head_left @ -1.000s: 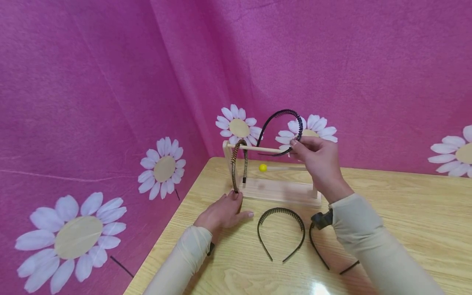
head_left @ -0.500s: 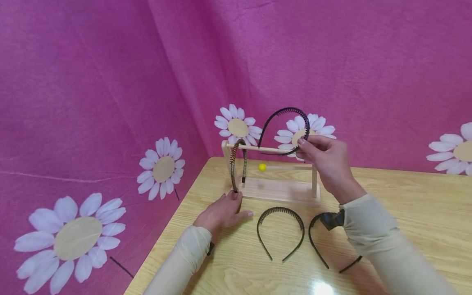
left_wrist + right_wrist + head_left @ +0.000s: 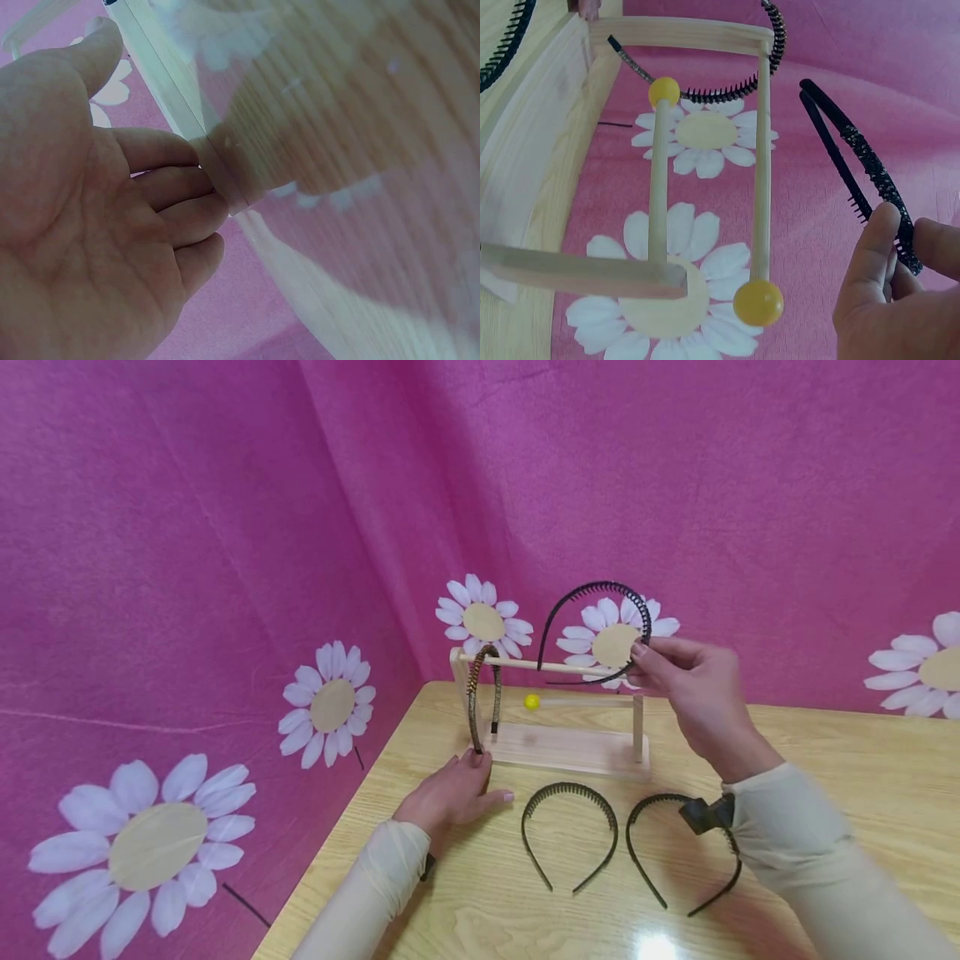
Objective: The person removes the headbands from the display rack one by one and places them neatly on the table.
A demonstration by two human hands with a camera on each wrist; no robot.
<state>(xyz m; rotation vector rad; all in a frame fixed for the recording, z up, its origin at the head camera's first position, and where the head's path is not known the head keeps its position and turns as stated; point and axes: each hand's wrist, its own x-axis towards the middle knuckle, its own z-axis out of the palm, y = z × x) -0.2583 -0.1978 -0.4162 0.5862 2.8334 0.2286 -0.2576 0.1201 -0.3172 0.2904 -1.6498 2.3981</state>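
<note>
Closest to you, toward the bottom centre of the head view, a loose comb headband (image 3: 570, 787) lies on the table (image 3: 862, 760). To its right lies a second loose headband (image 3: 651, 802), partly covered by the dark wrist mount (image 3: 705, 814); whether they touch you can't tell, but a low sweep of that forearm could drag the band.

Just left of centre, your left hand (image 3: 457, 793) has its fingers straight and its thumb held away, fingertips against the stand base (image 3: 562, 747). Should that pressure slacken, a knock above might tip or slide the light-looking frame.

Higher, at centre right, your right hand (image 3: 697, 689) pinches the black headband (image 3: 875, 172) between thumb and fingers near one end. In the right wrist view it sits apart from the upper rod (image 3: 762, 180). Held so far down one arm, it may twist, and its teeth could catch on the yellow end ball (image 3: 758, 302). A hard bump would likely set the patterned headband (image 3: 473, 702) swinging at the rod's far left.
</note>
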